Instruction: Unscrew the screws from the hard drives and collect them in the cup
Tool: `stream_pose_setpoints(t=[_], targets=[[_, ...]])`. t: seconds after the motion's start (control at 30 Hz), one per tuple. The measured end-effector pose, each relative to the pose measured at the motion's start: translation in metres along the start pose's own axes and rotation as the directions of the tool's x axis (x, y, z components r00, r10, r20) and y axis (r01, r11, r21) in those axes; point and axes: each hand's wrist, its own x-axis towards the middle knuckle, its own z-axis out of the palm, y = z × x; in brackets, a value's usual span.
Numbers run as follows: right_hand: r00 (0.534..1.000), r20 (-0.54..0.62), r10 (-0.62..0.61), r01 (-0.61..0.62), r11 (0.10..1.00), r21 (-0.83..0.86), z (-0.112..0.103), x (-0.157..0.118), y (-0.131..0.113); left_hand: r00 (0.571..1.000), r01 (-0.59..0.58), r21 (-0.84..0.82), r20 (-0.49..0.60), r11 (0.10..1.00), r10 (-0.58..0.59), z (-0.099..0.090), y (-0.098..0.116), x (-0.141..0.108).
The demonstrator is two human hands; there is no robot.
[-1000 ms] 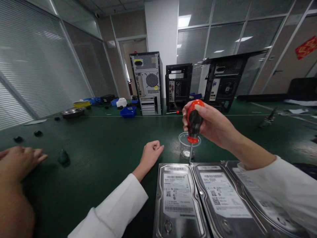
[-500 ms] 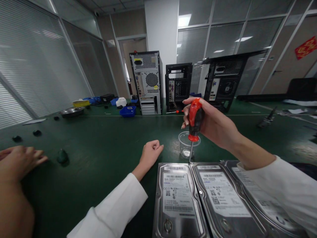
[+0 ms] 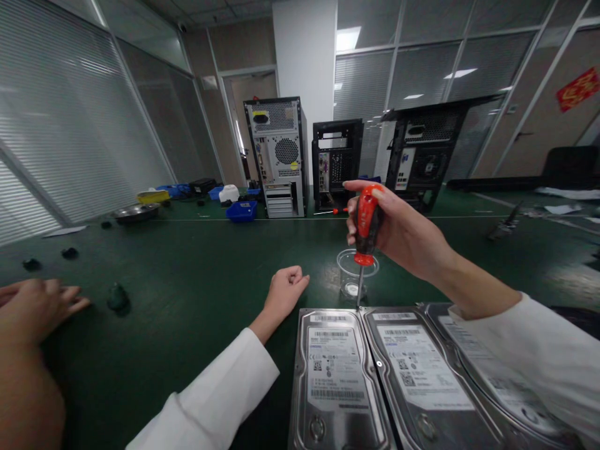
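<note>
My right hand [image 3: 398,222] grips a red and black screwdriver [image 3: 367,222] by its handle, shaft pointing down. Its tip meets the far corner where the left hard drive [image 3: 335,369] and the middle hard drive [image 3: 417,369] lie side by side. A third hard drive [image 3: 497,375] is partly covered by my right sleeve. Just behind the shaft stands a clear plastic cup [image 3: 347,275]. My left hand [image 3: 285,290] rests on the table as a loose fist, left of the drives, with nothing visible in it.
Another person's hand [image 3: 42,303] lies at the left edge, near a dark green lump [image 3: 118,297]. Three computer cases, among them a tall silver one [image 3: 281,156], stand at the back. A blue tray [image 3: 242,211], a metal dish [image 3: 137,212] and a second screwdriver [image 3: 334,211] lie before them.
My right hand has turned the screwdriver slightly, with the handle rotating in the fingers. My left hand and the drives have stayed in place.
</note>
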Motion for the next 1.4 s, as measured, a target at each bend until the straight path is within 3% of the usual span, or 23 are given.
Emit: stream_pose_setpoints(t=[0.2, 0.57, 0.7, 0.83, 1.17, 1.27, 1.4], targets=[[0.997, -0.041, -0.064, 0.062, 0.997, -0.056, 0.0021, 0.0016, 0.0028, 1.0, -0.002, -0.011, 0.011, 1.0, 0.002, 0.0002, 0.0005, -0.0001], [0.999, 0.037, 0.039, -0.037, 0.997, -0.062, 0.0023, -0.001, -0.0009, 1.0, -0.026, 0.007, 0.01, 1.0, 0.026, 0.0, -0.0046, 0.0013], [0.999, -0.013, -0.03, 0.028, 0.994, -0.105, 0.0029, -0.0006, 0.0018, 0.999, -0.041, -0.004, 0.009, 0.999, 0.041, 0.0003, -0.0051, 0.0014], [0.998, 0.014, -0.067, 0.068, 0.992, -0.101, 0.0042, -0.0004, 0.0, 0.999, -0.045, -0.009, 0.015, 0.999, 0.045, 0.0007, -0.006, 0.0013], [0.996, 0.054, 0.067, -0.068, 0.998, 0.009, 0.0032, -0.0023, -0.0005, 0.999, -0.05, 0.001, 0.021, 0.999, 0.05, 0.0005, -0.006, 0.0017], [0.999, 0.015, 0.031, -0.031, 0.999, -0.039, 0.0032, -0.0012, 0.0019, 0.998, -0.062, -0.001, 0.027, 0.998, 0.062, 0.0008, -0.0057, 0.0025], [0.996, 0.077, -0.033, 0.039, 0.997, -0.068, 0.0042, -0.0018, -0.0003, 0.997, -0.068, 0.002, 0.023, 0.998, 0.067, 0.0007, -0.0065, 0.0015]])
